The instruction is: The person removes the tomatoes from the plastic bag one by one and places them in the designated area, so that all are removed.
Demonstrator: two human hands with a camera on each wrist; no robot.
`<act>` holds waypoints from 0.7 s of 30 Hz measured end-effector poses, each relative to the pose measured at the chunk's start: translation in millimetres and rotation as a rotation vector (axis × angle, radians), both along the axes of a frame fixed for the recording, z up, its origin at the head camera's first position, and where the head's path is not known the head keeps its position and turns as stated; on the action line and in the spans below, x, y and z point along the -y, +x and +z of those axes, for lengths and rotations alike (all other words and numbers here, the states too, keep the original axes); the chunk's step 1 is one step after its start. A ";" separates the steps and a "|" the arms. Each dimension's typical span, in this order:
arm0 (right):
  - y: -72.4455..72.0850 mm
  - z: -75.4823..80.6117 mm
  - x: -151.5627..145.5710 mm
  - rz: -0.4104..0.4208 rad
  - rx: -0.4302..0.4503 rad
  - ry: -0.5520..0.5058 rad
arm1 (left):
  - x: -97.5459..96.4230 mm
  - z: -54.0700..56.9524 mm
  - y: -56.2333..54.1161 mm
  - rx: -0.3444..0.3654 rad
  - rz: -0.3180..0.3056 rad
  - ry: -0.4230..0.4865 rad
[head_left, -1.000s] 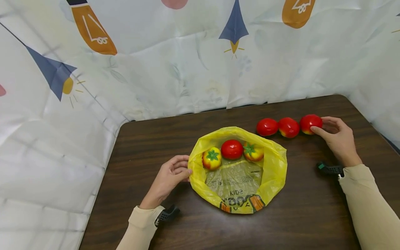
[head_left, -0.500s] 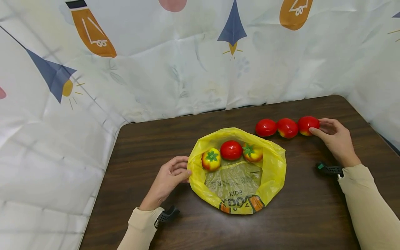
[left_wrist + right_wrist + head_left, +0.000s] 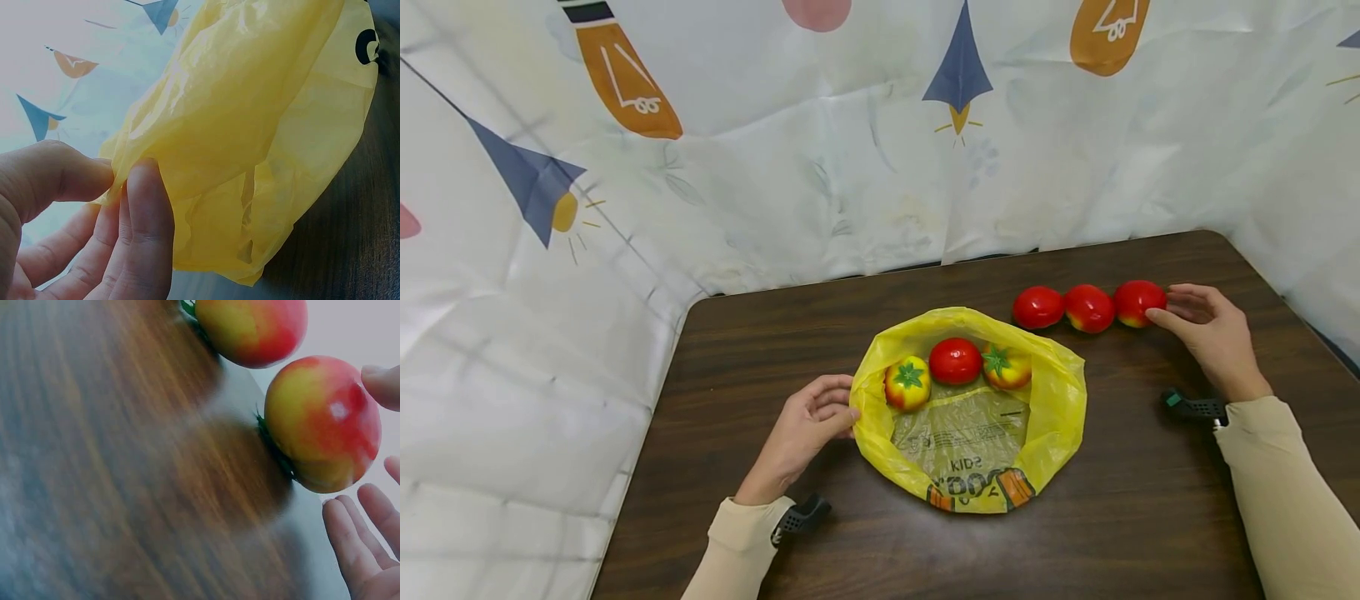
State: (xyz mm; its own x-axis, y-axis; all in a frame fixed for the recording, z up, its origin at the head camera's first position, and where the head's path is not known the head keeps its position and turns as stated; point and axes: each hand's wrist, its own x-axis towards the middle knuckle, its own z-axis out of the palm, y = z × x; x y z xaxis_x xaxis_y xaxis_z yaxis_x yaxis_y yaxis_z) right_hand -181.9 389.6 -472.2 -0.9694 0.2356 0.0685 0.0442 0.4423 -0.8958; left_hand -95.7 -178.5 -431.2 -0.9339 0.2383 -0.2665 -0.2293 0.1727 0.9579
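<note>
My left hand (image 3: 805, 429) pinches the left rim of a yellow plastic bag (image 3: 1060, 400) between thumb and fingers; the left wrist view shows the thin film of the bag (image 3: 231, 112) caught there. Inside the bag lie a red tomato (image 3: 955, 361) and two yellow-red ones with green leaf tops, a left tomato (image 3: 908, 383) and a right tomato (image 3: 1006, 367). My right hand (image 3: 1213, 342) is at the rightmost of three red tomatoes in a row, its thumb at that tomato (image 3: 325, 425) and its other fingers spread just off it.
The other two tomatoes of the row, a left one (image 3: 1038, 307) and a middle one (image 3: 1088, 308), sit behind the bag's right side. All stand on a dark wood table (image 3: 760, 333). A white printed curtain (image 3: 775, 167) hangs behind the table and along its left.
The rightmost tomato has shifted slightly left toward the middle one, my right hand with it; since then the hand has eased a little back to the right. The left hand keeps its hold.
</note>
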 end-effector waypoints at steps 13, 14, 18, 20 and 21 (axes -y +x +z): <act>8.5 35.1 12.8 -0.083 -0.196 -0.018 | -1.6 0.6 1.8 0.003 -0.002 0.040; 8.9 38.8 15.2 -0.075 -0.217 -0.009 | -1.5 1.0 2.1 0.001 -0.001 0.042; 10.6 54.8 25.4 -0.029 -0.282 0.004 | -1.1 2.5 2.6 -0.006 -0.005 0.046; 11.7 62.4 31.4 0.010 -0.305 0.005 | -0.9 3.3 2.4 -0.006 -0.009 0.046; 12.2 66.0 35.0 0.032 -0.315 0.008 | -0.8 3.7 2.2 -0.006 -0.009 0.046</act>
State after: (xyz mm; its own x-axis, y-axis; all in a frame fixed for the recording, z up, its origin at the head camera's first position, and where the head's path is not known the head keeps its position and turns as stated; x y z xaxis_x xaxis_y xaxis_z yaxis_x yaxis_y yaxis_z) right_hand -169.7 354.7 -406.2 -0.9070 0.2038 0.3685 -0.2489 0.4464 -0.8595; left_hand -93.5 -177.7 -427.5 -0.9331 0.2589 -0.2496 -0.2222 0.1307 0.9662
